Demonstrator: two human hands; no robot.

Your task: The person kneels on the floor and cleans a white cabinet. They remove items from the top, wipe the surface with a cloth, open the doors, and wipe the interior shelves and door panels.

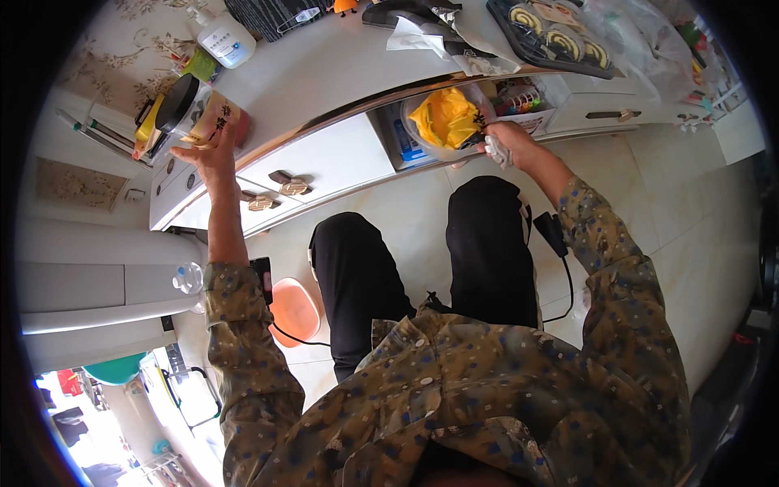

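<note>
At the left end of the white cabinet top, my left hand (213, 159) is against the side of a clear plastic jar (204, 115) with a black lid; whether it grips the jar cannot be told. Over an open compartment of the cabinet, my right hand (510, 143) holds a crumpled white cloth or tissue (499, 152) by the rim of a round clear plastic tub (429, 148). A yellow plastic bag (447, 119) lies inside the tub. Beside the tub, a spiral-bound notebook (523, 102) lies in a box.
A white pump bottle (226, 39) stands behind the jar. A black tray of swirl rolls (554, 36) and a clear plastic bag (645, 49) lie at the right. Below are wooden cabinet knobs (292, 184), and a pink basin (296, 311) is on the tiled floor beside my knee.
</note>
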